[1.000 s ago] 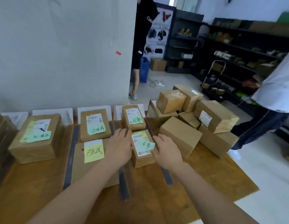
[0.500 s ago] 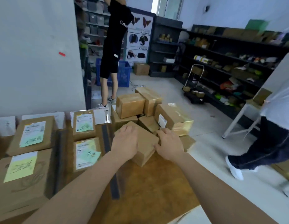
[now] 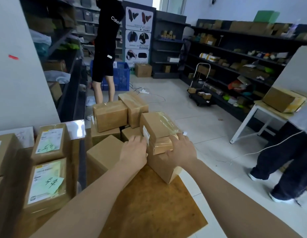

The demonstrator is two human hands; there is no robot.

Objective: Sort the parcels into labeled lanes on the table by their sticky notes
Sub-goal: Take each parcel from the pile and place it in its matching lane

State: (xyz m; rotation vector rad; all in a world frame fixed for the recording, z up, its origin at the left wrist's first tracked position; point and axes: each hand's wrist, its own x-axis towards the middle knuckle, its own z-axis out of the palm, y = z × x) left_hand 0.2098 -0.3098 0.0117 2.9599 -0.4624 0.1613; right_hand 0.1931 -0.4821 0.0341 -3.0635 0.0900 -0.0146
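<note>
Taped parcel [image 3: 159,127] sits atop the unsorted pile [image 3: 109,115] at the tabletop [image 3: 149,203] edge. My right hand [image 3: 181,150] grips its near corner; my left hand [image 3: 134,152] presses flat against its labelled side. Risk: glossy tape slips, parcel drops to the floor [image 3: 192,126].

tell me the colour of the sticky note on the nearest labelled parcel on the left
The sticky note is pale green, head view.

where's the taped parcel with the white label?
Taped parcel: head view, right of centre, atop a plain box at the table's right edge, between the left hand and right hand.
</note>
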